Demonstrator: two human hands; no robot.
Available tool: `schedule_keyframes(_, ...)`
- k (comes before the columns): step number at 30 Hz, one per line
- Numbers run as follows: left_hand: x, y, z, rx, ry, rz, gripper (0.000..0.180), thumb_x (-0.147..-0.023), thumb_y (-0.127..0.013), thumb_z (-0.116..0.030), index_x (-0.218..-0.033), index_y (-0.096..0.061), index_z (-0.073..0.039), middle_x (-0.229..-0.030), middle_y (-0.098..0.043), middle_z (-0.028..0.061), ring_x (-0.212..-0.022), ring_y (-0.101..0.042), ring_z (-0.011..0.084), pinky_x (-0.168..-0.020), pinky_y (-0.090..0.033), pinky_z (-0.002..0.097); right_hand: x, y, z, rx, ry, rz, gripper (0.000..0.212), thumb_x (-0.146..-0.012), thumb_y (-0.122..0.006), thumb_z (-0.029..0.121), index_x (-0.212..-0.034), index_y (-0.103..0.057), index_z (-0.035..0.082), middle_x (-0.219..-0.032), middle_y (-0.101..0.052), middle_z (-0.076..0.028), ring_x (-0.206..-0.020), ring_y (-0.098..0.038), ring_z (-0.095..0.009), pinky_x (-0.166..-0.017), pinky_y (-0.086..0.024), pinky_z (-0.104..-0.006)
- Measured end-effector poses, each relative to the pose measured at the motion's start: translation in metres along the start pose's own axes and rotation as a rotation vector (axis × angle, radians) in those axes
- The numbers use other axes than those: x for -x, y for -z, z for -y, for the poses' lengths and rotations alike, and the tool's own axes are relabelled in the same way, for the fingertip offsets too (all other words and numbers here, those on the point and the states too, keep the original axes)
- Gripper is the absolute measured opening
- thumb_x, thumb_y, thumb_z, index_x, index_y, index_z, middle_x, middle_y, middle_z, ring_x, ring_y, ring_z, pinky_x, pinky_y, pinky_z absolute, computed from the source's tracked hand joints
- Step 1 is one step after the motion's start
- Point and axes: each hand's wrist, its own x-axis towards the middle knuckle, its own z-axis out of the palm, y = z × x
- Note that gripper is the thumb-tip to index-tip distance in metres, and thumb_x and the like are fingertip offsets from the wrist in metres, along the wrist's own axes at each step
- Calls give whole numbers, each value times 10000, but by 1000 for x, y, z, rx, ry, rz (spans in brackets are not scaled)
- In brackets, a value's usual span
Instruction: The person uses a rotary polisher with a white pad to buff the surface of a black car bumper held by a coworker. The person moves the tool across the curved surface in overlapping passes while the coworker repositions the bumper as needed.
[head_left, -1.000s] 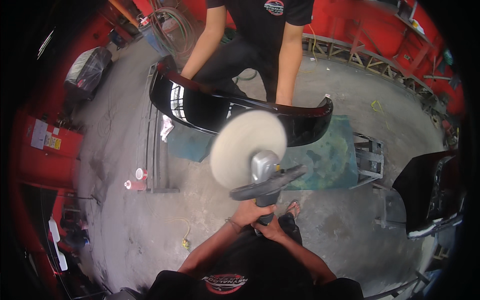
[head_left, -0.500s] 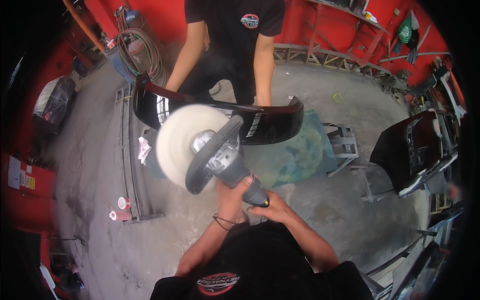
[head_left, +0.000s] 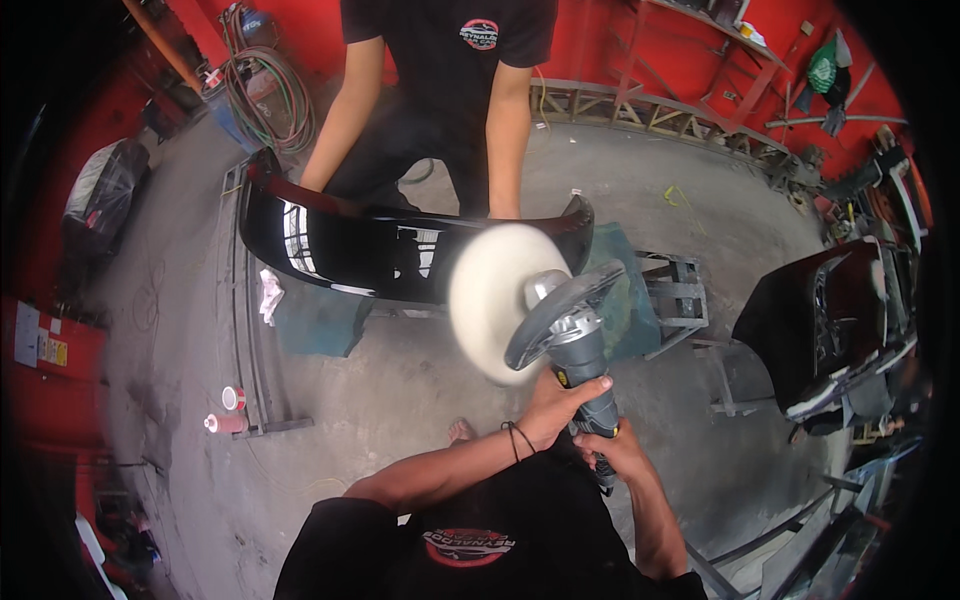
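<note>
A rotary polisher [head_left: 582, 362] is gripped in both my hands, its round white pad [head_left: 495, 310] tilted up on the far side. My left hand [head_left: 553, 408] wraps the body just behind the black loop handle. Farther back, my right hand [head_left: 618, 450] closes round the rear grip. The pad overlaps the right part of a glossy black car bumper [head_left: 350, 250]; whether it touches the surface I cannot tell. Across from me a person in a black shirt [head_left: 440, 60] reaches down behind the bumper with both arms; their hands are mostly hidden.
Under the bumper lies a green sheet [head_left: 320, 318] over metal stands [head_left: 676, 290]. A white cloth [head_left: 270, 292], a pink bottle [head_left: 226, 424] and a round tin [head_left: 233, 398] are on the left. A dark car panel [head_left: 800, 320] stands at right; coiled hoses [head_left: 262, 105] are far left.
Both my hands have carried the polisher to the right, from the bumper's middle to its right part. The bumper and the other person appear shifted slightly left in the view.
</note>
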Motion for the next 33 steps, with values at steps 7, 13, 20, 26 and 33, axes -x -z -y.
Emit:
schedule_keyframes(7, -78, -46, 39, -89, 111, 13, 639, -944, -861, -207, -1433, -491, -27, -1221, -652, 89, -1117, -654, 173, -937, -571, 370, -23, 80, 21, -240, -171, 21, 217, -876, -759, 115, -986, -610, 1, -699, -581, -56, -539, -567, -158, -503, -496, -340)
schedule_keyframes(13, -117, -69, 70, -91, 123, -107, 731, -947, -859, -225, -1501, -426, -24, -1281, -614, 105, -1164, -624, 185, -978, -564, 379, -49, 127, 18, -276, -210, 83, 236, -869, -749, 126, -1001, -605, -6, -710, -582, -64, -537, -569, -172, -502, -497, -350)
schedule_keyframes(20, -68, -53, 40, -61, 91, -121, 836, -927, -897, -257, -1504, -358, 20, -1318, -588, 161, -1198, -623, 211, -1025, -555, 381, -40, 104, 15, -113, -161, 171, 228, -837, -794, 117, -982, -683, -20, -795, -676, -93, -626, -642, -164, -577, -516, -338)
schedule_keyframes(26, 2, -12, -8, -44, 49, -139, 667, -904, -862, -108, -1467, -519, -8, -1395, -640, 117, -1350, -614, 256, -1119, -523, 425, -31, 44, 52, 269, -58, 250, 417, -819, -867, 228, -1107, -727, -40, -949, -758, -99, -856, -733, -206, -799, -579, -361)
schedule_keyframes(33, 19, -5, -5, 85, 69, -237, 587, -876, -834, -34, -1413, -596, -24, -1360, -679, 120, -1315, -646, 259, -1144, -508, 446, -35, 34, 38, 336, -29, 324, 475, -799, -882, 253, -1154, -734, -25, -1006, -775, -141, -927, -744, -219, -881, -580, -366)
